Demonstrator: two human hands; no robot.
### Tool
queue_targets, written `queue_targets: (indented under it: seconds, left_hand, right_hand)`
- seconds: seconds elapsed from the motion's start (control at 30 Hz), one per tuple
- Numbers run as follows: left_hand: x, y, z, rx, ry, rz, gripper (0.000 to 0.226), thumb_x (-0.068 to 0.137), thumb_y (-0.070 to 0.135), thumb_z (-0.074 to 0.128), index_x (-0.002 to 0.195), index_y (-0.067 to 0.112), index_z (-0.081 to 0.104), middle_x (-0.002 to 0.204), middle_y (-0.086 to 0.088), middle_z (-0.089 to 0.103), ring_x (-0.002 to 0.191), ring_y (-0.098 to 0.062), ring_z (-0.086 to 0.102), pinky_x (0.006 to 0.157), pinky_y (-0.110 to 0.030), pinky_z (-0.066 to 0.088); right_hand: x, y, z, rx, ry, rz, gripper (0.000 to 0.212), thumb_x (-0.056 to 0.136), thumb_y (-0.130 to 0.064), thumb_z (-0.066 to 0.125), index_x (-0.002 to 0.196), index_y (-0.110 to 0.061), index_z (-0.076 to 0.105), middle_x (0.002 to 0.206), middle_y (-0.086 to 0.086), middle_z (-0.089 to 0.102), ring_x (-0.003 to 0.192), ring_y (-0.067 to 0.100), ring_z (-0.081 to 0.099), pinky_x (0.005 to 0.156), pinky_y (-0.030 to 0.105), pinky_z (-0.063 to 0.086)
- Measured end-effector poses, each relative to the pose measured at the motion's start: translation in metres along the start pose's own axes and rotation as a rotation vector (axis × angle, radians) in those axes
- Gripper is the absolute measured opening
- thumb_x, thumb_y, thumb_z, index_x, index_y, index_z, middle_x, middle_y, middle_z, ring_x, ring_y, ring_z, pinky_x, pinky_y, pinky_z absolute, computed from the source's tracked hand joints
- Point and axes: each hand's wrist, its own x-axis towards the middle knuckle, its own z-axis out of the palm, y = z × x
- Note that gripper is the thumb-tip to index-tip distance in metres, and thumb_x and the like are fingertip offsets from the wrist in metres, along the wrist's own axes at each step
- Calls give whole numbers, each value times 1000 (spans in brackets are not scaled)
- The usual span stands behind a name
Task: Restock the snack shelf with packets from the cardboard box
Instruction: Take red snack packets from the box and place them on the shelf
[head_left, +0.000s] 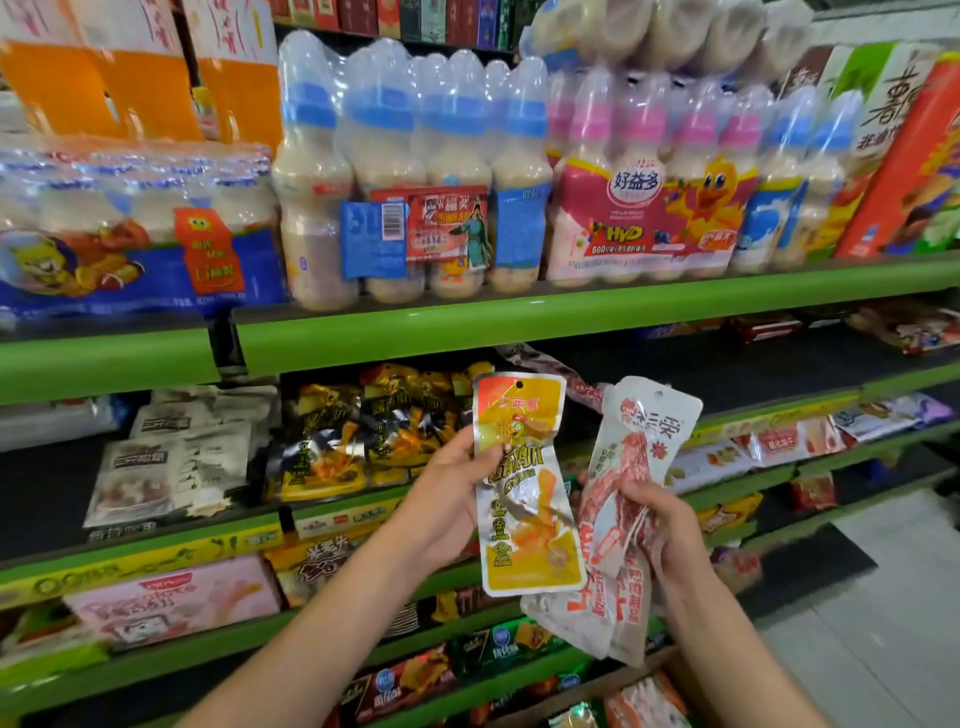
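My left hand (447, 499) grips a yellow snack packet (524, 499), held upright in front of the green shelves. Beside it, my right hand (660, 525) holds a bunch of white and red meat packets (631, 467), one standing upright and others hanging below the fingers. The cardboard box (680, 670) shows at the bottom edge, under my right forearm, with more packets (644, 701) inside. Behind the hands, the snack shelf (363, 514) carries rows of yellow and black packets (332, 441) and grey-white packets (171, 462).
The upper green shelf (467, 322) bears shrink-wrapped packs of milk drink bottles (415, 171) and tall boxes (904, 156) at the right. Lower shelves hold a pink box (171, 603) and other snacks. To the right of the hands a shelf section (727, 374) is dark and open. Grey floor (883, 597) lies at the right.
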Motion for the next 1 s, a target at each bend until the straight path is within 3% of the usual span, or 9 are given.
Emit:
queue_targets:
  seconds: [0.07,0.23,0.33,0.47,0.7,0.83,0.9,1.0]
  left_hand:
    - [0,-2,1,8,6,-2,28,101,9,50,125,13,62,120,-12,72,102,-26,72,76,-38,60]
    - [1,-1,5,20,-6,3,28,102,8,48,125,14,62,118,-11,73,99,-26,73,78,-40,61]
    - [1,-1,8,16,-10,11,28,103,7,46,124,14,63,118,-11,73,99,-26,73,83,-43,61]
    - [0,-2,11,-31,-25,10,28,103,6,45,119,16,66,116,-10,74,98,-24,74,75,-37,61]
    - [-1,-1,15,-101,14,-7,30,103,6,45,126,15,62,120,-11,73,101,-26,73,77,-40,61]
    - [-1,-1,23,-124,133,-24,28,103,12,48,129,12,57,107,-6,76,85,-21,74,63,-32,58]
    - [-1,-3,27,1,218,-9,30,101,25,52,130,19,51,100,2,73,77,-17,70,55,-28,52]
    - [3,-14,32,306,294,65,34,98,43,57,128,45,42,114,11,59,96,-16,64,76,-35,55]
  right_hand:
    - [0,3,0,-8,4,0,27,75,-16,58,95,-1,68,80,15,74,66,29,72,64,39,56]
    - [-2,6,-2,22,-15,-22,25,75,-14,56,68,-10,80,75,13,75,63,27,73,53,34,58]
    - [-4,6,-3,43,-31,-12,27,75,-14,55,67,-9,80,75,13,75,62,27,73,51,33,58]
    - [-6,7,-3,39,-36,-2,28,76,-18,54,70,-9,81,79,14,75,66,28,73,55,36,59]
    - [-8,7,-2,68,-38,11,29,78,-18,54,68,-9,80,77,16,75,64,29,73,53,36,60]
    - [-9,6,0,55,-45,24,27,79,-18,56,82,-6,80,87,16,74,72,30,72,68,41,59]
    - [-10,5,2,66,-53,21,29,79,-17,56,95,-3,75,91,18,73,76,31,71,72,44,56]
    - [-13,7,7,104,-123,23,33,80,-17,54,104,1,68,89,20,72,74,32,71,69,43,57]
